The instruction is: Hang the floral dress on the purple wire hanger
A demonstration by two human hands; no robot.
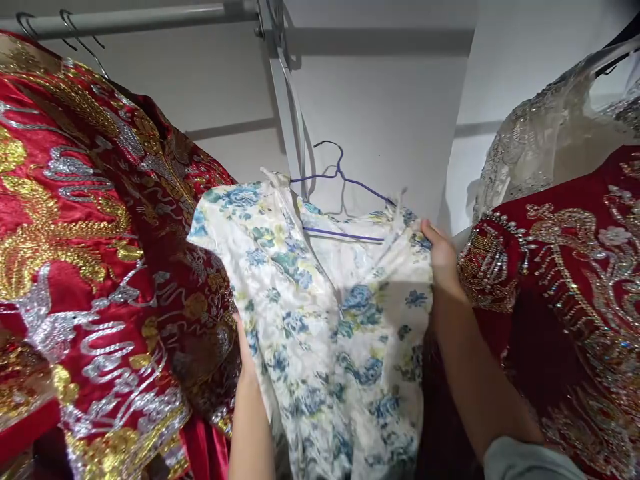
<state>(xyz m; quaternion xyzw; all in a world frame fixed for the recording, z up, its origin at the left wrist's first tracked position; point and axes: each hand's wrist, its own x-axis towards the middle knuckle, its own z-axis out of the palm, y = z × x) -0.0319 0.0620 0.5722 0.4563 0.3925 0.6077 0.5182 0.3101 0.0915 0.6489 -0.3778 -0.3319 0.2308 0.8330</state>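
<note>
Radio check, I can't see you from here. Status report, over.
Right hand gripping floral garment at shoulder. Left hand at its side, grip hidden. Purple hanger inside neckline. Red garments flank it.

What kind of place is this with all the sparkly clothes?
Probably a dress shop or costume storeroom. A shiny red garment with gold and silver embroidery hangs from a pale metal rail, a dark red beaded dress is at right, and a white blue-flowered cloth garment is on a purple wire hanger.

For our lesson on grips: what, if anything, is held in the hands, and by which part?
The flowered garment: the right hand grips its shoulder edge. The left hand is at its other side, mostly hidden, grip unclear.
</note>
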